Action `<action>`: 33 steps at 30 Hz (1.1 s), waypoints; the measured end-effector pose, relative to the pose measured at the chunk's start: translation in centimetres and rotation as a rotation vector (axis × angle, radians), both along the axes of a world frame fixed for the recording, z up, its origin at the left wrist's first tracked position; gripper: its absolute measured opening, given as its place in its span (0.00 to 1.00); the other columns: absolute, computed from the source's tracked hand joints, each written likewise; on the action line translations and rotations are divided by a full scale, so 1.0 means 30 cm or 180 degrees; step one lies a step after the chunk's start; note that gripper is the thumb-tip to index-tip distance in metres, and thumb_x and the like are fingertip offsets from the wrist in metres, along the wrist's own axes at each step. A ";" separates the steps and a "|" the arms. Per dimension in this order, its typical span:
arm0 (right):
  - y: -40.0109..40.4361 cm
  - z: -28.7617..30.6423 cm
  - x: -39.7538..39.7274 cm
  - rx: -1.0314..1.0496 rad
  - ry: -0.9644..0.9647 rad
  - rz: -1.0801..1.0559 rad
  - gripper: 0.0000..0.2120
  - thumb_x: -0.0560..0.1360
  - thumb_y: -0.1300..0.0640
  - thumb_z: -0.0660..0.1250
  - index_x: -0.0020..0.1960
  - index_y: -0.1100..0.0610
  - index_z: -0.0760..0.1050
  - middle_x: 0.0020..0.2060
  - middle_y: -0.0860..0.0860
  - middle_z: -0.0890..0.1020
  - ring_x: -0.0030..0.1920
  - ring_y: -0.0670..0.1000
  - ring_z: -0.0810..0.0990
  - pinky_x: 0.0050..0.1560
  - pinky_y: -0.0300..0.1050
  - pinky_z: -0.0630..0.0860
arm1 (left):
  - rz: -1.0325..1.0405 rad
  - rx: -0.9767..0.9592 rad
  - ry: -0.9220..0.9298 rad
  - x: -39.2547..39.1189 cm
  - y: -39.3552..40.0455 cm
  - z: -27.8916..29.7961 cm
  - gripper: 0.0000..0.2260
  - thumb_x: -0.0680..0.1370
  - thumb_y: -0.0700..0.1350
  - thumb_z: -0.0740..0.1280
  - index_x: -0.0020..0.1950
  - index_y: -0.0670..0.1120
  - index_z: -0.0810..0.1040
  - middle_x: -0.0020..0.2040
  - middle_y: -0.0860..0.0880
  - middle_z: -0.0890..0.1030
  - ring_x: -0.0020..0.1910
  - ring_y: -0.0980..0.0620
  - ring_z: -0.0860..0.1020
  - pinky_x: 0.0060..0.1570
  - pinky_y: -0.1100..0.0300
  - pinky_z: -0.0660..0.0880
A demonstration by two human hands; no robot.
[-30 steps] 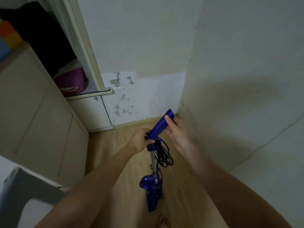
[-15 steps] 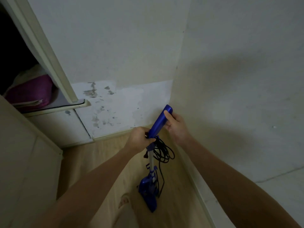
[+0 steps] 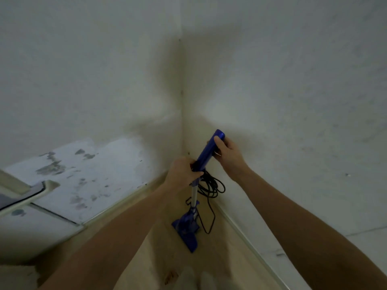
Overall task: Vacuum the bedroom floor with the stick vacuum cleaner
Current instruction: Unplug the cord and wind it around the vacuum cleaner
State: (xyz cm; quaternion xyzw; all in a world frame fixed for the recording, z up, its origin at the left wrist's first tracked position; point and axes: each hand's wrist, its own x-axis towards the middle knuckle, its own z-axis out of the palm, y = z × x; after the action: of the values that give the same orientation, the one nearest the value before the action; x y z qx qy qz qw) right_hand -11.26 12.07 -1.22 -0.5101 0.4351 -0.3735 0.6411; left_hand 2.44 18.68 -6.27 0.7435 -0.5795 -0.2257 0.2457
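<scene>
Pale walls [image 3: 272, 80] meet in a corner at 12 o'clock, above a light wooden floor [image 3: 167, 254]. At the centre stands the blue stick vacuum cleaner [image 3: 193, 197], upright, its head [image 3: 186, 233] on the floor close to the corner. Curled round the handle's [image 3: 209, 149] lower end, the left hand [image 3: 182, 174] grips it; at 1 o'clock from it, the right hand [image 3: 228, 153] holds the upper end. A black cord [image 3: 211, 187] hangs looped beside the tube. At 9 o'clock, stained wall patches [image 3: 83, 174].
</scene>
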 end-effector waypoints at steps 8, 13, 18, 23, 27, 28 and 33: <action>-0.252 0.011 0.009 0.0010 0.0050 -0.0078 0.06 0.82 0.58 0.58 0.52 0.51 0.73 0.60 0.64 0.77 0.58 0.58 0.77 0.66 0.56 0.73 | 0.0100 -0.0061 0.0276 -0.020 -0.249 0.004 0.16 0.73 0.48 0.72 0.58 0.44 0.81 0.49 0.46 0.84 0.46 0.51 0.81 0.51 0.57 0.78; -0.400 0.013 -0.024 -0.0012 0.0170 -0.0117 0.06 0.82 0.58 0.59 0.51 0.52 0.74 0.58 0.63 0.79 0.59 0.60 0.77 0.65 0.56 0.73 | 0.0193 -0.0082 0.0468 -0.064 -0.380 0.005 0.15 0.74 0.47 0.72 0.58 0.43 0.81 0.48 0.46 0.84 0.45 0.51 0.82 0.50 0.59 0.79; -0.486 0.008 -0.042 -0.0045 0.0153 -0.0166 0.07 0.82 0.58 0.59 0.55 0.58 0.74 0.54 0.61 0.79 0.54 0.55 0.77 0.63 0.54 0.75 | 0.0242 -0.0052 0.0661 -0.097 -0.465 0.000 0.13 0.74 0.46 0.72 0.55 0.41 0.81 0.44 0.46 0.84 0.40 0.52 0.83 0.48 0.57 0.81; -0.519 0.011 -0.056 -0.0035 0.0151 -0.0314 0.05 0.82 0.58 0.59 0.53 0.55 0.74 0.59 0.66 0.77 0.56 0.59 0.78 0.64 0.57 0.74 | 0.0151 -0.0013 0.0692 -0.114 -0.517 -0.001 0.12 0.74 0.45 0.72 0.54 0.42 0.82 0.40 0.47 0.85 0.36 0.54 0.83 0.42 0.61 0.81; -0.526 0.003 -0.072 0.0000 0.0206 -0.0483 0.05 0.82 0.56 0.59 0.50 0.51 0.73 0.59 0.65 0.77 0.61 0.63 0.75 0.65 0.58 0.73 | -0.0007 0.0000 0.0513 -0.123 -0.552 -0.004 0.15 0.72 0.46 0.73 0.58 0.43 0.81 0.48 0.46 0.84 0.44 0.51 0.83 0.51 0.56 0.80; -0.527 -0.001 -0.073 0.0016 0.0223 -0.0563 0.04 0.82 0.55 0.60 0.50 0.51 0.73 0.58 0.64 0.78 0.60 0.63 0.76 0.64 0.58 0.73 | -0.0048 0.0031 0.0510 -0.127 -0.558 -0.005 0.16 0.72 0.46 0.73 0.58 0.43 0.81 0.48 0.46 0.84 0.44 0.51 0.82 0.51 0.55 0.79; -0.548 -0.005 -0.083 0.0113 0.0428 -0.1110 0.08 0.81 0.54 0.62 0.57 0.56 0.68 0.54 0.53 0.77 0.53 0.51 0.77 0.61 0.51 0.76 | -0.0063 0.0048 0.0501 -0.153 -0.582 -0.004 0.13 0.72 0.46 0.73 0.55 0.43 0.83 0.41 0.47 0.85 0.39 0.53 0.82 0.45 0.60 0.80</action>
State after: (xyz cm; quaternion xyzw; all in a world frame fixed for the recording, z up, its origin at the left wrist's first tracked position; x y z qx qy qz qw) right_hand -13.75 -4.38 -1.37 -0.4394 0.5653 -0.4363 0.5450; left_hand -2.14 1.22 -6.39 0.7195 -0.5641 -0.2902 0.2827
